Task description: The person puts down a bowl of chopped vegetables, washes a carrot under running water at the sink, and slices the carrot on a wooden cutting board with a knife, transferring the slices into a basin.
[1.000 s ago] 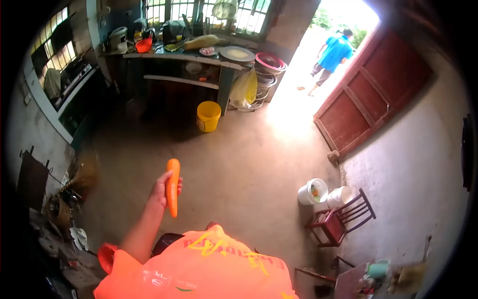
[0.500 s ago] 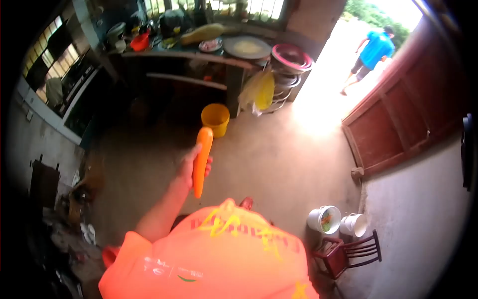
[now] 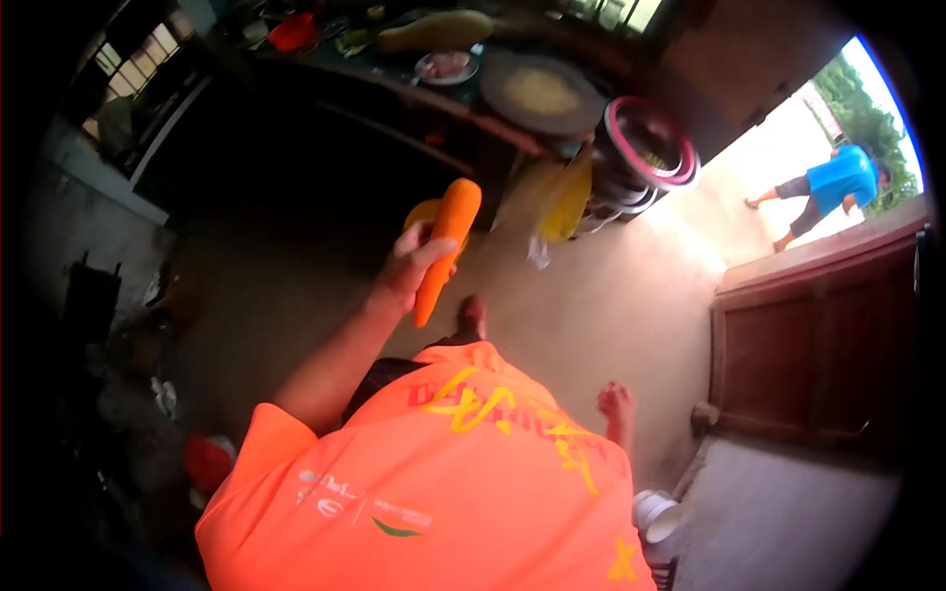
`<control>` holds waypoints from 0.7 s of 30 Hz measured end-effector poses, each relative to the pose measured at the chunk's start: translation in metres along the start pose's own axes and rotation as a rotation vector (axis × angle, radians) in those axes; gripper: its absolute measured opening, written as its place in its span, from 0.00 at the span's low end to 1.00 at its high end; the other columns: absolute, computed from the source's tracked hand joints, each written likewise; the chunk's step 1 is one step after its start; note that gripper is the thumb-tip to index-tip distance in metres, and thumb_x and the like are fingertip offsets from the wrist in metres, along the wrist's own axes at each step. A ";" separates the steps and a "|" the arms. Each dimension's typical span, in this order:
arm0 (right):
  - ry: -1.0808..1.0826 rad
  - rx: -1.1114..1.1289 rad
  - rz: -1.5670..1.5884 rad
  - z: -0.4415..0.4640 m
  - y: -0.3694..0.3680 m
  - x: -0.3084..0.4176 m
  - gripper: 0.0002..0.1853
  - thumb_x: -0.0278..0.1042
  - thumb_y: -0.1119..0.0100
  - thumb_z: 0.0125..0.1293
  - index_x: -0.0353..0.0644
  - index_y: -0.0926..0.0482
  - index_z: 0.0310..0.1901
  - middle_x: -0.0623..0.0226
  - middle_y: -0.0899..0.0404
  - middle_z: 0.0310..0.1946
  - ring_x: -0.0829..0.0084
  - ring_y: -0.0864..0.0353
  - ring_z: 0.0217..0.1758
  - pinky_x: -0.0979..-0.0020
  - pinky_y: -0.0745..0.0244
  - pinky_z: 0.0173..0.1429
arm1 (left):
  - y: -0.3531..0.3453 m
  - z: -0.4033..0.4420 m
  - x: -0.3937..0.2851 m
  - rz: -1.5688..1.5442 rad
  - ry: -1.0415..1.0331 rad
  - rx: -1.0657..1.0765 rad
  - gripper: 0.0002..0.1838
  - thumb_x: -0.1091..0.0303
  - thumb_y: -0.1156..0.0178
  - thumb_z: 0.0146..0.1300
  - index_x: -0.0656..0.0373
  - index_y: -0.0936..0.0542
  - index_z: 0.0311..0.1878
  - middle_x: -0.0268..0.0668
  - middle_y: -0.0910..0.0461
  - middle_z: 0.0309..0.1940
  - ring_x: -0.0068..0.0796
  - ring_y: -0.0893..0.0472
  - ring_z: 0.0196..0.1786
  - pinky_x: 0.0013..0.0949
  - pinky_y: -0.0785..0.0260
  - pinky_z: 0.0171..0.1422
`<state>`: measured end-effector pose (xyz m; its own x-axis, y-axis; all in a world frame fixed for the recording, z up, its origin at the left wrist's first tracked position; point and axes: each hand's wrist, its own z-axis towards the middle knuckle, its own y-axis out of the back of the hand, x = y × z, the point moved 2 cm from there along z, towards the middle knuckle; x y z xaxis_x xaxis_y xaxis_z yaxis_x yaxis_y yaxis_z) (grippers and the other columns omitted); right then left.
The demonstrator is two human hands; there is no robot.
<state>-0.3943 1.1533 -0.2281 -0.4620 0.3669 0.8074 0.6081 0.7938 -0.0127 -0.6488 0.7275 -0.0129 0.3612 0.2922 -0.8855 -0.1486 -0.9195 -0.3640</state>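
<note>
My left hand point(image 3: 406, 268) is closed around the middle of a large orange carrot point(image 3: 457, 212). The carrot's thick end points up and away from me, and its narrower end sticks out below my fingers. Behind it, a yellow bucket point(image 3: 424, 210) on the floor is mostly hidden by the hand and carrot. What looks like my right hand point(image 3: 616, 406) hangs low beside the right edge of my orange shirt point(image 3: 424, 483). It is small and a little blurred; its fingertips look apart, and nothing shows in it.
Ahead is a counter with a red bowl point(image 3: 293, 33), a plate of meat point(image 3: 446, 67), a long pale gourd point(image 3: 436, 32) and a large round board point(image 3: 544, 94). Pink-rimmed basins point(image 3: 650, 143) stand beside it. A person in blue point(image 3: 843, 177) is outside the doorway, past a wooden door point(image 3: 813, 335).
The view has turned and moved closer to the counter and bucket. The carrot, still in my left hand, now covers much of the bucket. My right hand has come into view.
</note>
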 end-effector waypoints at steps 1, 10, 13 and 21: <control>-0.021 0.129 0.107 0.009 -0.006 0.001 0.11 0.36 0.44 0.70 0.43 0.26 0.49 0.65 0.21 0.29 0.74 0.22 0.25 0.72 0.26 0.25 | -0.007 0.029 -0.006 0.031 -0.017 -0.024 0.23 0.62 0.34 0.56 0.60 0.30 0.50 0.36 0.24 0.36 0.24 0.22 0.30 0.27 0.27 0.35; -0.102 -0.005 0.062 0.085 -0.085 0.089 0.11 0.33 0.48 0.73 0.40 0.24 0.53 0.64 0.18 0.34 0.73 0.18 0.29 0.72 0.21 0.32 | -0.046 0.222 -0.021 0.155 0.058 -0.025 0.24 0.61 0.30 0.57 0.59 0.29 0.51 0.33 0.24 0.38 0.21 0.24 0.30 0.25 0.27 0.33; 0.001 0.018 0.004 0.130 -0.115 0.161 0.11 0.33 0.48 0.73 0.40 0.24 0.52 0.64 0.18 0.35 0.74 0.18 0.29 0.73 0.22 0.32 | -0.056 0.277 -0.019 0.176 -0.005 -0.084 0.23 0.61 0.30 0.57 0.60 0.27 0.51 0.33 0.23 0.38 0.21 0.22 0.32 0.25 0.27 0.33; 0.858 0.241 -0.613 0.331 -0.280 0.414 0.09 0.29 0.43 0.68 0.38 0.21 0.47 0.63 0.19 0.32 0.72 0.19 0.34 0.71 0.25 0.40 | -0.090 0.417 -0.014 0.672 -0.256 -0.283 0.26 0.61 0.30 0.56 0.62 0.27 0.53 0.40 0.18 0.38 0.30 0.18 0.40 0.33 0.25 0.45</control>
<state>-0.9695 1.2432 -0.0857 0.0187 -0.5128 0.8583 0.2414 0.8354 0.4939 -1.0248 0.9156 -0.0885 0.0478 -0.3326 -0.9419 -0.0071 -0.9430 0.3326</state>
